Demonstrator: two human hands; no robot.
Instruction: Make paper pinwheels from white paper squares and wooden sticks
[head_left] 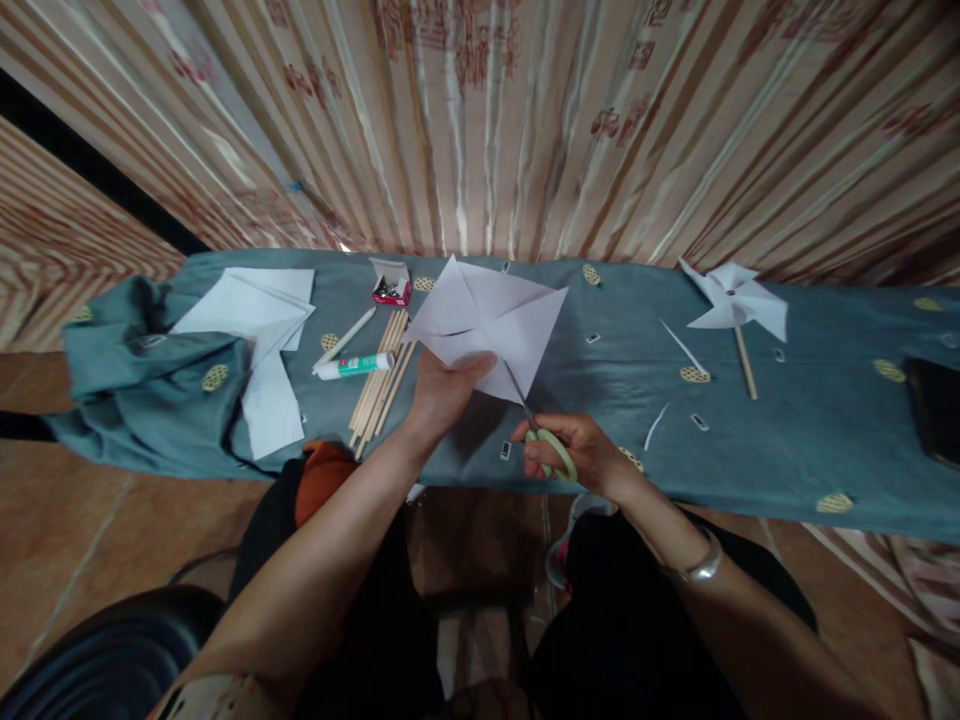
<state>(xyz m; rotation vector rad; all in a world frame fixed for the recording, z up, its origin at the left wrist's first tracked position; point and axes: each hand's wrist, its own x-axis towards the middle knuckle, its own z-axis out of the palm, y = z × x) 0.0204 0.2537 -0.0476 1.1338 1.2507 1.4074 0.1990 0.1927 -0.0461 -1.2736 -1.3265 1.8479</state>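
Observation:
A square sheet of white paper (517, 315) is held up over the table by my left hand (450, 385), thumb on top and the other fingers hidden beneath. Slits run inward from some of its corners. Around the green handles of a pair of scissors (553, 455) my right hand (577, 450) is closed. The scissor blades meet the paper at its near corner, lying along a cut there. Left of the paper lie several wooden sticks (379, 385), a glue stick (356, 366) and a white pen-like stick (349, 338).
A small red box (390, 285) with metal bits stands open behind the sticks. White paper sheets (255, 305) lie at left. To the right are a finished paper pinwheel (735, 295) on a stick, thin paper strips (681, 346) and a dark phone-like object (934, 410). Curtains (480, 130) hang behind.

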